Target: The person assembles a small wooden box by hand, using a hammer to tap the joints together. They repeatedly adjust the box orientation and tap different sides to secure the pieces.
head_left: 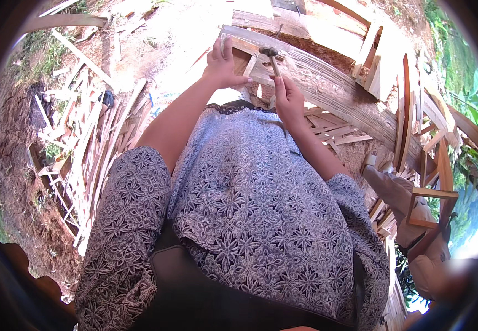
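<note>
A hammer [274, 65] with a dark metal head is in my right hand [289, 100], whose fingers wrap round its handle. The head is raised near the left end of a long weathered plank [327, 77]. My left hand [222, 67] has its fingers stretched and apart at that plank's left end; whether it touches the wood I cannot tell. Just beyond the hammer, what looks like a thin nail [279, 31] sticks up at the plank's far edge. A lighter wood piece [250, 65] lies between my hands.
Thin offcuts [98, 138] are heaped on the ground to the left. Wooden frame pieces [374, 60] stand at the far right. Another person [399, 198] in beige trousers is close on my right, by a small wooden frame [434, 193]. More slats [333, 127] lie below the plank.
</note>
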{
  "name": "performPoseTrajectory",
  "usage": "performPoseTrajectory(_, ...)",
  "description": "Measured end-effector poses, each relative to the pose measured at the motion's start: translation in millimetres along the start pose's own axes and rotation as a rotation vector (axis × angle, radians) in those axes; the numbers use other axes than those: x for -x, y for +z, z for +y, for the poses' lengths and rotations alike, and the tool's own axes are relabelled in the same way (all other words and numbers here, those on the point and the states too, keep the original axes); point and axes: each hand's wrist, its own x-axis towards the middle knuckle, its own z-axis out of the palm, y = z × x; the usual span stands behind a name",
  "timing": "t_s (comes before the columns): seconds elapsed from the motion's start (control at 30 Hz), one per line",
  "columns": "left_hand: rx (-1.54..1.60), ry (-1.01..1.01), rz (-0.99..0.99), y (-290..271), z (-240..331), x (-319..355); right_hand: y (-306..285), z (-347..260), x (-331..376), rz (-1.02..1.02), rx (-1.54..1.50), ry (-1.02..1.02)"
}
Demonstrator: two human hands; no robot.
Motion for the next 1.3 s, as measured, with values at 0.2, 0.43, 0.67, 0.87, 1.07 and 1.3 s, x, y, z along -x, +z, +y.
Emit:
performPoseTrajectory(0.2, -0.014, 0.021, 0.038, -1, -6, 7, -11, -27, -7, -0.036, -0.063, -0.219)
performPoseTrajectory(0.43, -0.008, 0.081, 0.144, -1, -19, 3, -25, -46, -14, -0.087, -0.143, -0.200)
performPoseTrajectory(0.67, -0.020, 0.025, 0.070, 0, -15, 10, -27, -12, -33, -0.218, 0.238, -0.062)
performPoseTrajectory(0.87, -0.008, 0.076, 0.142, 5, -18, 7, -32, 5, -39, -0.257, 0.312, -0.271)
performPoseTrajectory(1.07, 0.092, -0.007, 0.134, 1, -18, 12, -35, -36, -24, -0.260, 0.068, -0.274)
performPoseTrajectory(1.3, 0.103, -0.027, 0.131, 7, -23, 7, -28, -17, -44, -0.312, 0.515, -0.087)
